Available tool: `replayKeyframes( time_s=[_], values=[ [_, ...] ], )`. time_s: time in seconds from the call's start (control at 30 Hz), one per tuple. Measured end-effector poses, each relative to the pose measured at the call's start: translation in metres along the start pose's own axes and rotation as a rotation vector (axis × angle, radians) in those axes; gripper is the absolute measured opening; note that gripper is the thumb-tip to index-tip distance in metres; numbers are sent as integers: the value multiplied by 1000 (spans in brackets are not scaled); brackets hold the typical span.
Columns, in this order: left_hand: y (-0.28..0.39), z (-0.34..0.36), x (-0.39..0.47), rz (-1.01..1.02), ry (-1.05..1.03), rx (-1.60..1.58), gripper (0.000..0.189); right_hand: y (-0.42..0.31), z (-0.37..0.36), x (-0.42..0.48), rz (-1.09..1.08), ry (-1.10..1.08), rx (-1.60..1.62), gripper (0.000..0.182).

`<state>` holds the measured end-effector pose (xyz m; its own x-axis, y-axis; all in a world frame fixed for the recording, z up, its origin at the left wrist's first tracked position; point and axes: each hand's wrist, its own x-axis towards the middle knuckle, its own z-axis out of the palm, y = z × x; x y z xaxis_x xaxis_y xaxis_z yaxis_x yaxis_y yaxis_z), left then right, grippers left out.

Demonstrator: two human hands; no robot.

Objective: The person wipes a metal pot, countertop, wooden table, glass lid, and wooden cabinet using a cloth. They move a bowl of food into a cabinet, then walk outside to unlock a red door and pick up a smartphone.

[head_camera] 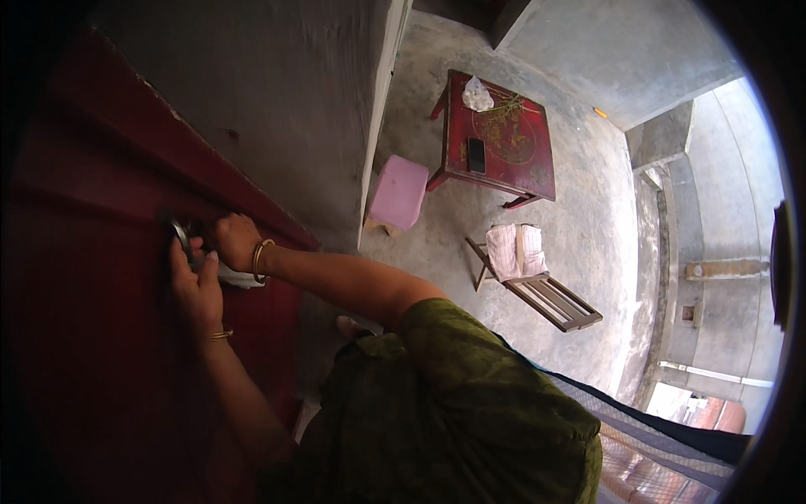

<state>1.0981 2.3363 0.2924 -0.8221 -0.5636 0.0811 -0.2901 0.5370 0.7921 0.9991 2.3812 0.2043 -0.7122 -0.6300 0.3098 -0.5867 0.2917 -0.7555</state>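
My left hand (196,285) is at a dark red door (113,302), its fingers and thumb around a shiny curved metal fitting (181,239). It may be a handle or a padlock; shadow and blur leave that unsettled. Just beside it, my right hand (236,242) is curled with the knuckles up, close against the same hardware. What lies inside those fingers is hidden. Below the right wrist a pale object (244,278) shows partly against the door. Both wrists wear gold-coloured bangles.
Behind me on the concrete floor stand a red table (504,170) with a phone (476,155), a plastic bag (477,94) and green stalks, a pink-topped stool (398,192) and a wooden folding chair (554,302). A grey wall (283,94) adjoins the door. Netting (655,466) hangs at lower right.
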Motion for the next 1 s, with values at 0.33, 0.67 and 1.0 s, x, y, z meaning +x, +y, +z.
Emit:
replayKeyframes(
  time_s=[0.33,0.67,1.0],
  values=[
    [-7,9,4,12,49,6,56,-5,7,-1,32,202,297,7],
    [-24,14,3,176,128,-32,62,-18,5,-6,128,169,524,10],
    [-22,11,3,124,84,-38,60,0,-6,1,-244,19,-86,20]
  ],
)
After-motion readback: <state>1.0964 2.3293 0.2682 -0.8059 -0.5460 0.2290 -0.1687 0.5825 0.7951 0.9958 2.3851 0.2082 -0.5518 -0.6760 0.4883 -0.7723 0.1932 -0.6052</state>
